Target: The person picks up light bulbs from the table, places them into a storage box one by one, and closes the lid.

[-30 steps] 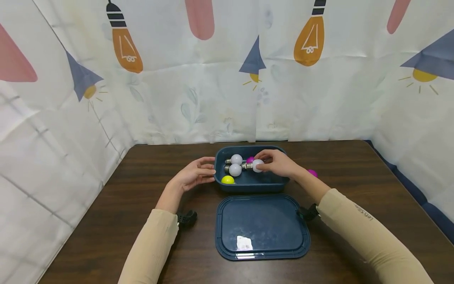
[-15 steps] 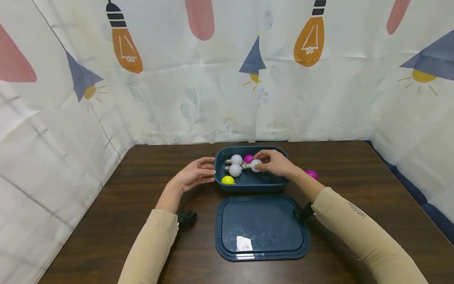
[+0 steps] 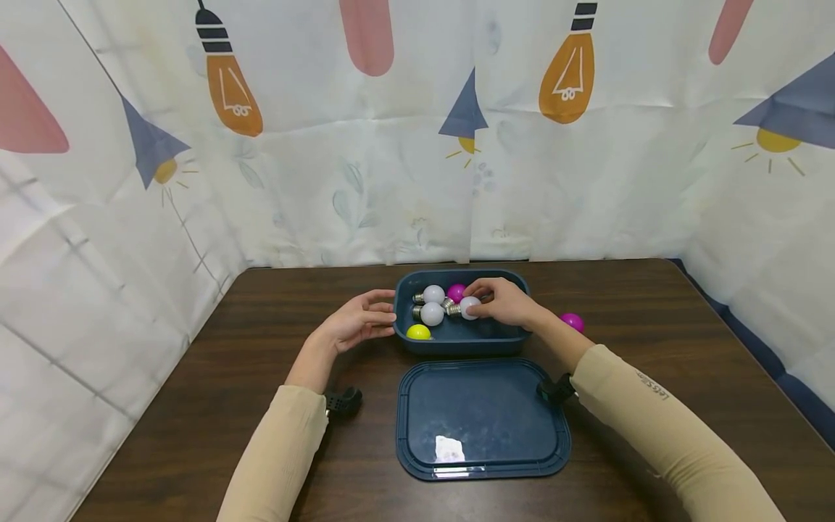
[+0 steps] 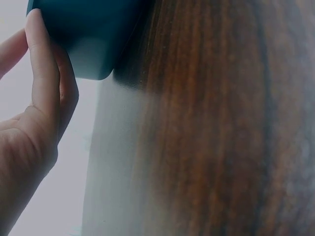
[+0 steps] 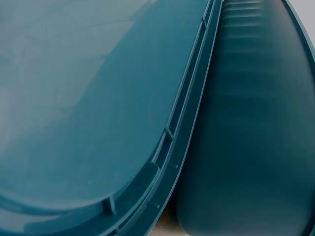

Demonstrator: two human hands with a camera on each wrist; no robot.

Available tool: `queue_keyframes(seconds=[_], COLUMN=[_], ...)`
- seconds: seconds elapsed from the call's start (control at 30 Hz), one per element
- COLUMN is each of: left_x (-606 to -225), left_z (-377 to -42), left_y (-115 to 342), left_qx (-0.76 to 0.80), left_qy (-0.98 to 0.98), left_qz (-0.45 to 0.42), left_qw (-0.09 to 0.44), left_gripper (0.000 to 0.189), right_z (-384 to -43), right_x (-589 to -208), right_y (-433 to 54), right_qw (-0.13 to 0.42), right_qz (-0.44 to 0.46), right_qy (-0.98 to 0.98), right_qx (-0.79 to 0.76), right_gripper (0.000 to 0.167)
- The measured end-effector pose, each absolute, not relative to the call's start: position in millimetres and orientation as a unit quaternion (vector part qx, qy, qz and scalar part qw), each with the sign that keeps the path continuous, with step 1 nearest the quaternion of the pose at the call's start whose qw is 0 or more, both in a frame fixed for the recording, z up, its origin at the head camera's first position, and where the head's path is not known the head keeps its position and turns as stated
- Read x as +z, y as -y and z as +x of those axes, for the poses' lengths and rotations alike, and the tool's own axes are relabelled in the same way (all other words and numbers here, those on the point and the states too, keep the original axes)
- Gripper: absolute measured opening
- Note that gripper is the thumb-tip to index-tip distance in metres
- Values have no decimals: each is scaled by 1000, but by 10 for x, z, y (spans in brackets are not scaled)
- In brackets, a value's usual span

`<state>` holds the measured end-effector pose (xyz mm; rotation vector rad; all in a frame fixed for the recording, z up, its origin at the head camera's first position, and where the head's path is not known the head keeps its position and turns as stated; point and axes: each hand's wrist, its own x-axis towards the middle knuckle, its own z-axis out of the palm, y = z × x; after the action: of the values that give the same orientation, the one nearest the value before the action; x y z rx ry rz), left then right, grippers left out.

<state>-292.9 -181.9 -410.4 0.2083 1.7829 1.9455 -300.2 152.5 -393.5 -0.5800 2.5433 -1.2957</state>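
My right hand (image 3: 505, 301) reaches into a dark blue plastic box (image 3: 459, 346) and pinches a white light bulb (image 3: 469, 308) by its round end, its metal base pointing left. Two more white bulbs (image 3: 432, 314) lie in the left half of the box, bases to the left. Behind them is a purple bulb (image 3: 456, 293), and a yellow bulb (image 3: 418, 332) sits in the front left corner. My left hand (image 3: 359, 319) touches the box's left end with extended fingertips, also seen against the box wall (image 4: 88, 49) in the left wrist view. The right wrist view does not include the right hand.
A matching blue lid (image 3: 483, 417) lies flat on the brown wooden table (image 3: 280, 348), just in front of the box. Right of the box, a purple round thing (image 3: 572, 322) is partly covered by the right forearm. A patterned white curtain (image 3: 391, 181) hangs behind the table.
My right hand has shifted slightly left and toward me with the white bulb. More of the two purple things now shows. The left hand stays at the box's end.
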Motion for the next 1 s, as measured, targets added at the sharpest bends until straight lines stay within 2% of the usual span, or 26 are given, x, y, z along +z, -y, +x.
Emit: queue_keyframes(seconds=[0.57, 0.83, 1.0], left_x=[-4093, -4083, -4069], left_z=[-2910, -2901, -2897], left_y=[1820, 1813, 1805], left_qx=[715, 717, 717], left_qy=[-651, -649, -649], left_qz=[74, 72, 74], left_qw=[244, 246, 244], left_gripper=[60, 61, 61], right_z=[-2998, -2894, -2790], right_x=[-3855, -3658, -3603], right_y=[-1595, -1911, -2194], right_qw=[93, 45, 37], right_qz=[-198, -221, -206], right_qy=[-865, -860, -865], right_qx=[-452, -459, -456], right_gripper=[34, 39, 39])
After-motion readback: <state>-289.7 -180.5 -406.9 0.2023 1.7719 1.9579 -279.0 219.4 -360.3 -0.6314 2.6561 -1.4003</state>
